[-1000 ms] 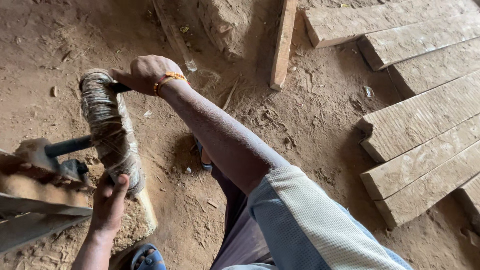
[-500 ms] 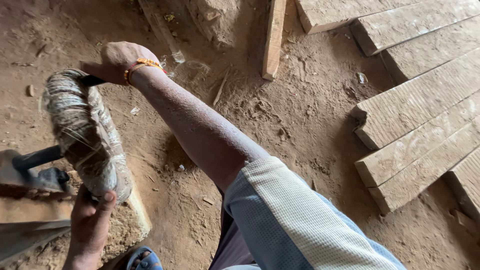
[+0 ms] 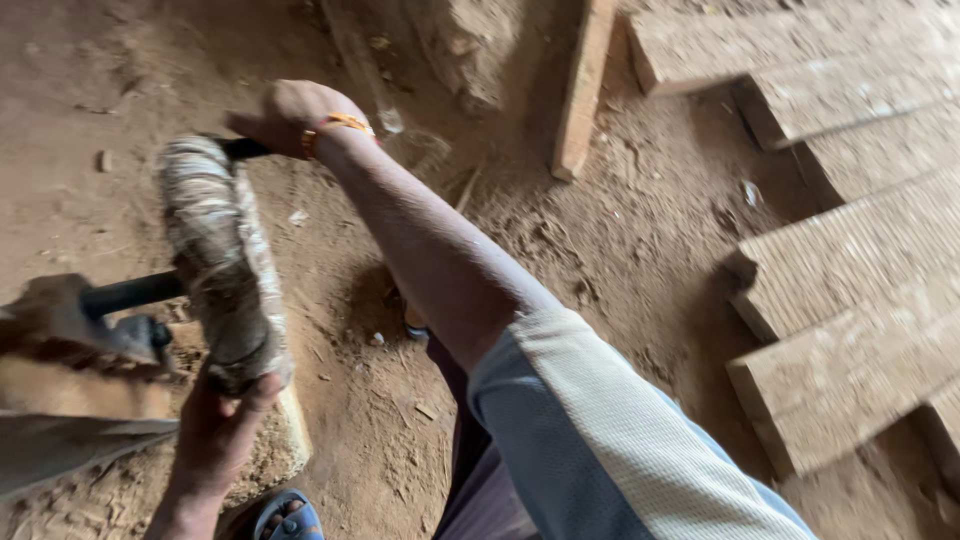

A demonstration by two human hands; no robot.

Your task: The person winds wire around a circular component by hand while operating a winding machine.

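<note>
A long spindle thickly wound with pale fibre twine point(image 3: 220, 255) lies across the left of the head view, mounted on a dark metal rod. My left hand point(image 3: 222, 425) grips its near end from below. My right hand point(image 3: 300, 115), with an orange band at the wrist, reaches across and is closed on the dark handle at the spindle's far end. A dark metal bar point(image 3: 130, 293) runs from the spindle leftward into a rough wooden frame point(image 3: 60, 340).
Dusty earth floor all around. Several rough wooden planks point(image 3: 850, 250) lie at the right, a narrow timber point(image 3: 585, 85) at top centre. A pale stone block point(image 3: 285, 440) sits under the spindle's near end. My foot in a blue sandal point(image 3: 285, 520) shows at the bottom edge.
The view has shifted, so the spindle and both hands sit a little further right and lower in frame. Both hands keep their hold on the spindle's ends.
</note>
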